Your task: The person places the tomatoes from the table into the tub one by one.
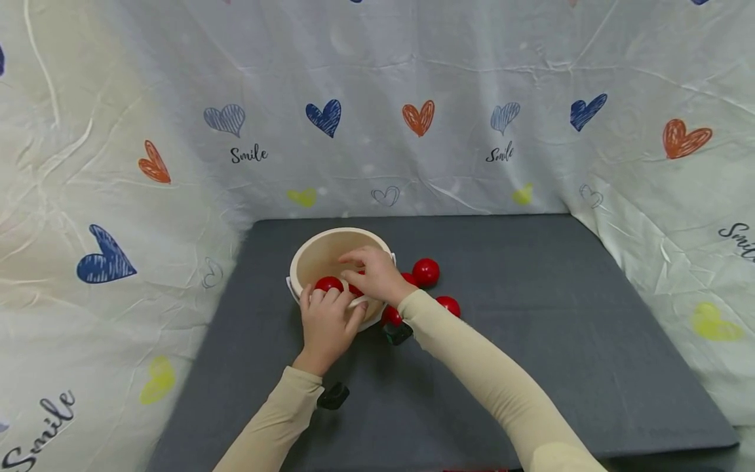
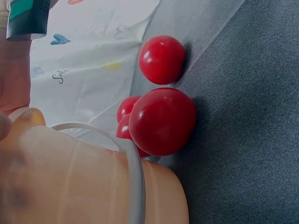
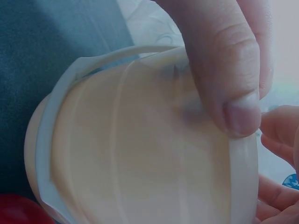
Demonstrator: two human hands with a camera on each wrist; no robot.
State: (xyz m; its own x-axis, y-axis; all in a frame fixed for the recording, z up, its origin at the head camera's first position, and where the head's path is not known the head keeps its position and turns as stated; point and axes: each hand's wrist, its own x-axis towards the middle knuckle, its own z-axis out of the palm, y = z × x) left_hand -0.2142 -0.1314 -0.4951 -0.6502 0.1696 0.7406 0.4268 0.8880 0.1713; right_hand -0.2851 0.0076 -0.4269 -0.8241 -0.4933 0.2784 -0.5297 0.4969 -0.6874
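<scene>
A cream bucket (image 1: 307,262) with a white handle (image 2: 136,186) stands on the dark table, its opening tilted toward me. My left hand (image 1: 330,321) grips the near rim, fingers over the edge; its thumb (image 3: 243,114) lies against the outer wall in the right wrist view. My right hand (image 1: 374,275) reaches over the right side of the rim into the opening, with its fingers loosely bent and no object seen between them. Inside the bucket lie a red ball (image 1: 328,283) and another red ball partly hidden by the hands.
Several red balls lie on the table right of the bucket, among them a far ball (image 1: 426,272) and a near ball (image 1: 448,306). My right forearm partly covers them. A white curtain with printed hearts (image 1: 419,118) hangs behind the dark table (image 1: 560,328).
</scene>
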